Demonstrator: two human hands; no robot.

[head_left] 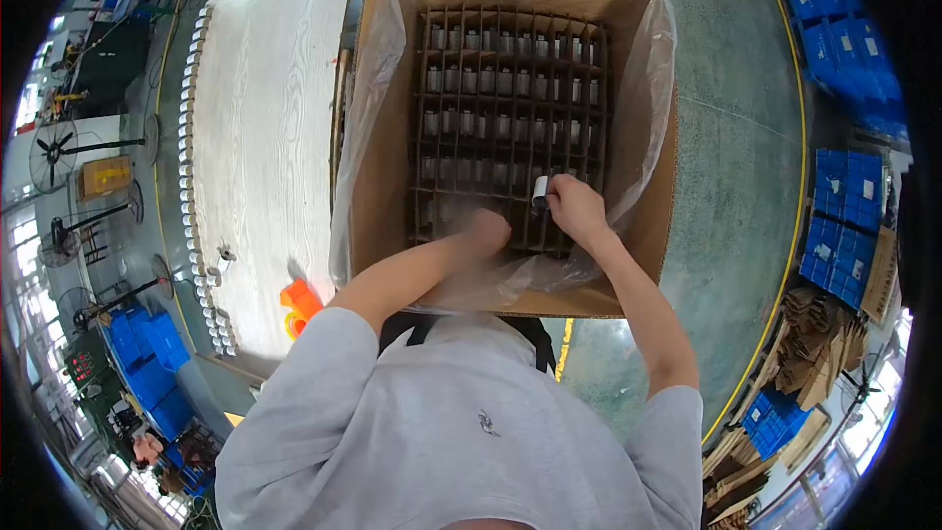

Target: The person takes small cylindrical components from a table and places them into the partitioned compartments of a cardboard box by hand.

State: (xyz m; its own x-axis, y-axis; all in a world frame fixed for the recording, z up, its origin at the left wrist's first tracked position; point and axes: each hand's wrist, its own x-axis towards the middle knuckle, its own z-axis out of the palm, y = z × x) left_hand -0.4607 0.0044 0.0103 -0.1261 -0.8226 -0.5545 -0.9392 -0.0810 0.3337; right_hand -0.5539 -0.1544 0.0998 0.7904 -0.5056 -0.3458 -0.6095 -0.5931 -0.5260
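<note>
My right hand [576, 204] is closed on a small silvery cylinder [540, 190], held just above a cardboard divider grid [510, 57]. Lower in the box and to the left is my left hand [486, 231], over the grid's near cells. Motion smears it and its fingers are hidden, so whether it holds anything cannot be told. Similar silvery parts [484, 126] stand in rows inside the grid's cells. A large cardboard box [633, 128] surrounds the grid, with a clear plastic liner [659, 49] draped over its walls. My left forearm hides part of the near cells.
Left of the box is a pale wood-grain table [265, 98], with a row of small silvery parts [186, 152] along its far-left edge. An orange tape dispenser-like object [299, 306] lies near its front. Blue crates [846, 186] are stacked at the right, beyond a yellow floor line [803, 137].
</note>
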